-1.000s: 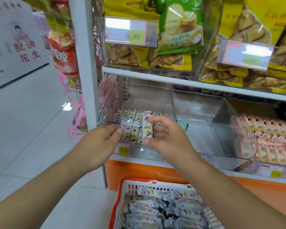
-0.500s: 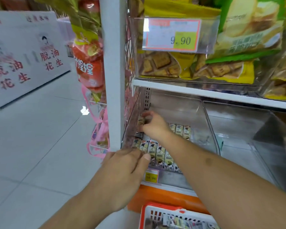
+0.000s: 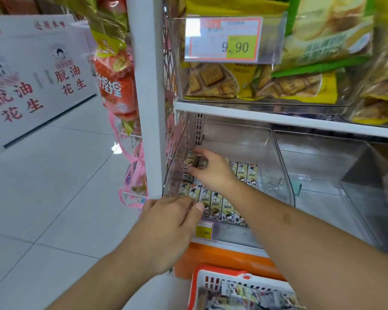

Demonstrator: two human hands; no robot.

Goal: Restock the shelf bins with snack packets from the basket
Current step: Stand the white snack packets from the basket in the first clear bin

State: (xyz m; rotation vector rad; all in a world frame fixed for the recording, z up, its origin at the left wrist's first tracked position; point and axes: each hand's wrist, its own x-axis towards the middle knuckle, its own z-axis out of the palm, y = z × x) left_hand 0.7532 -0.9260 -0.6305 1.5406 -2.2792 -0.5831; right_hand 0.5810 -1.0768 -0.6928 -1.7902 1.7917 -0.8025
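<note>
right hand point(image 3: 213, 170) is deep in the clear bin point(image 3: 278, 175), fingers pinched on a couple of snack packets point(image 3: 196, 162) at the back-left corner - i'd slot them upright, flush with the row. left hand point(image 3: 170, 222) rests loosely on the front lip, holding nothing. basket point(image 3: 213, 285) sits just below.

Clear glossy plastic bin point(image 3: 278, 175), shiny foil snack packets point(image 3: 217, 205).

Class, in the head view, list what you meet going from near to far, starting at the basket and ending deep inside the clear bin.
Basket → left hand at the bin's front → front row of packets → right hand gripping packets near the back.
</note>
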